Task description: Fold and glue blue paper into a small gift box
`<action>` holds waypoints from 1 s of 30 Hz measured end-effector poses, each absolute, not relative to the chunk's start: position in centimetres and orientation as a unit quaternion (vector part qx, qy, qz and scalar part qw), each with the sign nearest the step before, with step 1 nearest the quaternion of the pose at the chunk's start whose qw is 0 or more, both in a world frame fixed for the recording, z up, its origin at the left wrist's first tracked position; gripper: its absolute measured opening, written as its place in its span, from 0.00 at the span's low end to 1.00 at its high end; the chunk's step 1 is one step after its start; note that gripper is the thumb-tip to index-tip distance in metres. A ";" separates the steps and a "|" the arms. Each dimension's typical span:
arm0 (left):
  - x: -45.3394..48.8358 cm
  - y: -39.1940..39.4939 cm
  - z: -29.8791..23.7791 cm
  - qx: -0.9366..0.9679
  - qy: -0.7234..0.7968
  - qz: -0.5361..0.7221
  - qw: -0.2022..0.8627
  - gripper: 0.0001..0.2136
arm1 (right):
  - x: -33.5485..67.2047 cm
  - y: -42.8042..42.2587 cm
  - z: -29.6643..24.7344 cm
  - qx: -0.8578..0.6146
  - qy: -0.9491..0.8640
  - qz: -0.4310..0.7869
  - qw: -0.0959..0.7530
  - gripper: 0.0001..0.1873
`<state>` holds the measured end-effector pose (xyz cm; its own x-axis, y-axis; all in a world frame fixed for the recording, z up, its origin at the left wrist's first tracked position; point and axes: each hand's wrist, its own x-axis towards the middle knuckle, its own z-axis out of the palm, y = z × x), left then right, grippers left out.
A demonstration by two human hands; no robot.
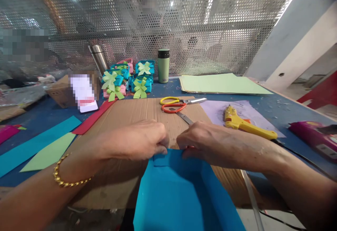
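A blue paper piece (179, 196) with raised, folded sides reaches from the cardboard sheet towards me over the table's front edge. My left hand (147, 138) is closed on the left corner of its far end, thumb pressed against the paper. At the right corner of that same end, my right hand (198, 140) pinches the paper with curled fingers. A small folded flap shows between the two hands. Just beyond them lie scissors (179, 106) with one yellow and one red handle, and a metal strip (184, 118) partly hidden by my right hand.
A yellow glue gun (244, 124) rests on lilac paper at right. Green sheets (223, 83), a green tumbler (163, 66) and several bow-topped paper items (140, 83) stand at the back. Left are a phone (83, 92), a cardboard box (60, 90) and a blue strip (44, 143).
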<state>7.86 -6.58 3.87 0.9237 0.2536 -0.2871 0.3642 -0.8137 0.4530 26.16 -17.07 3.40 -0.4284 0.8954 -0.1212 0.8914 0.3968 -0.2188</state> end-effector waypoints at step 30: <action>7.7 -7.4 3.6 0.979 0.101 -0.102 0.145 0.11 | 26.3 -16.9 2.9 -0.489 -0.853 0.182 -0.009 0.07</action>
